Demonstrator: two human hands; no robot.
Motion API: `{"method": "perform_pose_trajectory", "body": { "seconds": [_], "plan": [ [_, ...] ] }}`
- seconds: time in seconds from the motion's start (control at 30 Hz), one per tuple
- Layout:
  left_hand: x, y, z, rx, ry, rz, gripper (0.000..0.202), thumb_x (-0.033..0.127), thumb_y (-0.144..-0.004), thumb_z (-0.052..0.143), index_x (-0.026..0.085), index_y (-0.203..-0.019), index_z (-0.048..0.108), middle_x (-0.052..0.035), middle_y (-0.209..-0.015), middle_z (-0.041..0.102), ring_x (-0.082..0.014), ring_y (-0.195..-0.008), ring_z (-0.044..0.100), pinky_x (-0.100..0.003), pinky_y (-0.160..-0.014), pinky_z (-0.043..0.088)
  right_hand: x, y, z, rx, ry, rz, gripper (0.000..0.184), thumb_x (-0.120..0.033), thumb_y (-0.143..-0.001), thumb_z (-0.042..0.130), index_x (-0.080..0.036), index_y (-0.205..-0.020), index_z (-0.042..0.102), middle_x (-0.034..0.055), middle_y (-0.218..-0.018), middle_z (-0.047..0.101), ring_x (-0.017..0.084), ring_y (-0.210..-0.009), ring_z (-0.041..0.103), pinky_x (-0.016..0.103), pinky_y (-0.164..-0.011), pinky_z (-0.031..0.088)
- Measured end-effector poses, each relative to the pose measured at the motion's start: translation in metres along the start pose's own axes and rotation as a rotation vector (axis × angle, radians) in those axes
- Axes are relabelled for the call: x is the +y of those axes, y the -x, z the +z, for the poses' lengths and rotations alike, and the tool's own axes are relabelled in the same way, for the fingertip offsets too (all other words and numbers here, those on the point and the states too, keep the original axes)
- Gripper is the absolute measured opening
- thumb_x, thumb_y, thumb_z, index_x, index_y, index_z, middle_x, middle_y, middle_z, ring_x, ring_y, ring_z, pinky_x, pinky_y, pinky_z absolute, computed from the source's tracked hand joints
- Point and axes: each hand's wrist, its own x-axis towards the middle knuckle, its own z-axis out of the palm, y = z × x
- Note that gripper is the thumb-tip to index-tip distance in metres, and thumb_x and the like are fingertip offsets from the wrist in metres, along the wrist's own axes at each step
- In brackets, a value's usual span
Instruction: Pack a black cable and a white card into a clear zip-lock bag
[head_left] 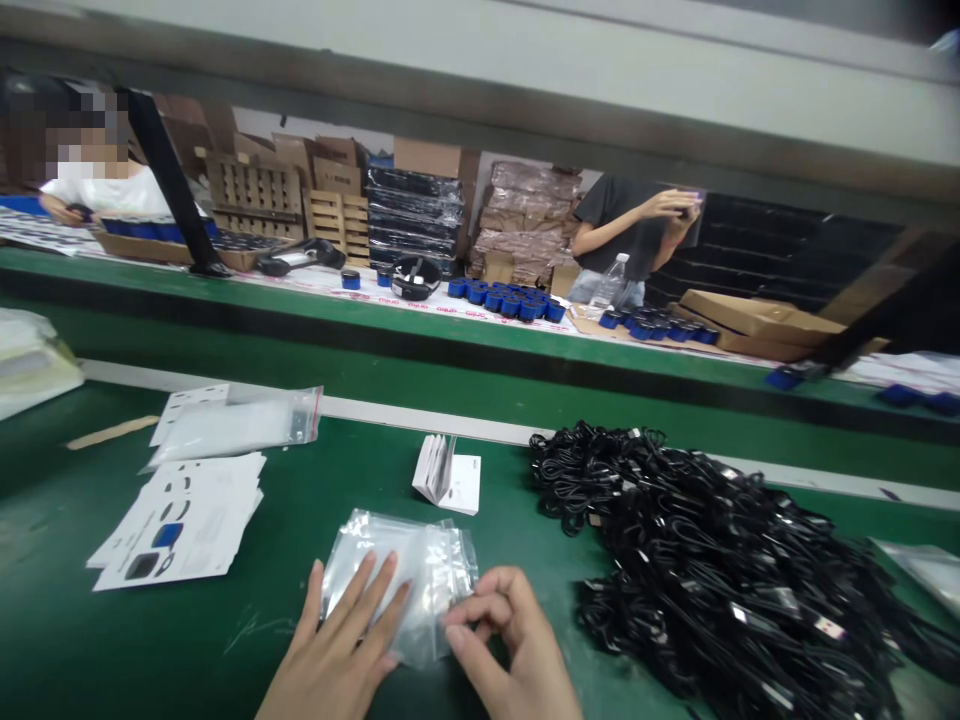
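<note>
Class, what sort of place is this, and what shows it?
Probably a factory's packing or assembly area: clear plastic bags on the green workbench, a heap of black cables, and rows of blue parts beyond.

Green tabletop (285, 500), scuffed near front. On it: clear plastic bags (431, 570) stacked front middle; folded white leaflet (435, 473) just behind; big heap of black cables (720, 560) on right; fanned printed sheets (202, 535) on left, zip bag (232, 430) behind them, tan strip (112, 432) beside that. Far green bench (360, 322): white printed covering, blue-and-black round pieces (510, 302) in rows, clear bottle (611, 282), open cardboard box (765, 318).
</note>
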Motion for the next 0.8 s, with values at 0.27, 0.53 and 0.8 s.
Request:
{"method": "perform_pose_trajectory", "body": {
  "seconds": [0.27, 0.53, 0.8],
  "plan": [
    [0.004, -0.012, -0.013, 0.014, -0.087, 0.049, 0.047, 0.009, -0.085, 0.034, 0.024, -0.124, 0.056, -0.0078, -0.122, 0.064, -0.0286, -0.105, 0.063, -0.057, -0.108, -0.006, 0.014, 0.003, 0.0, -0.164, 0.064, -0.058, 0.035, -0.016, -0.072, 0.059, -0.019, -0.107, 0.055, -0.0007, -0.069, 0.064, 0.015, -0.062, 0.061, 0.024, -0.061, 0.048],
    [0.007, -0.01, -0.009, -0.001, -0.084, 0.039, 0.046, 0.01, -0.084, 0.038, 0.023, -0.124, 0.055, -0.009, -0.126, 0.061, -0.0313, -0.109, 0.06, -0.06, -0.107, -0.004, 0.001, 0.009, -0.014, -0.214, 0.231, -0.194, 0.025, -0.013, -0.075, 0.058, -0.022, -0.095, 0.069, 0.0055, -0.084, 0.064, 0.017, -0.075, 0.062, 0.026, -0.07, 0.049],
    [0.006, -0.01, -0.019, -0.027, -0.067, 0.02, 0.052, 0.012, -0.083, 0.036, 0.021, -0.133, 0.046, -0.0084, -0.131, 0.057, -0.0285, -0.116, 0.055, -0.053, -0.11, -0.001, 0.032, 0.022, -0.005, -0.044, 0.002, -0.099, 0.041, -0.022, -0.072, 0.066, -0.027, -0.112, 0.059, -0.001, -0.068, 0.068, 0.016, -0.06, 0.063, 0.027, -0.062, 0.049]
  ]
}}
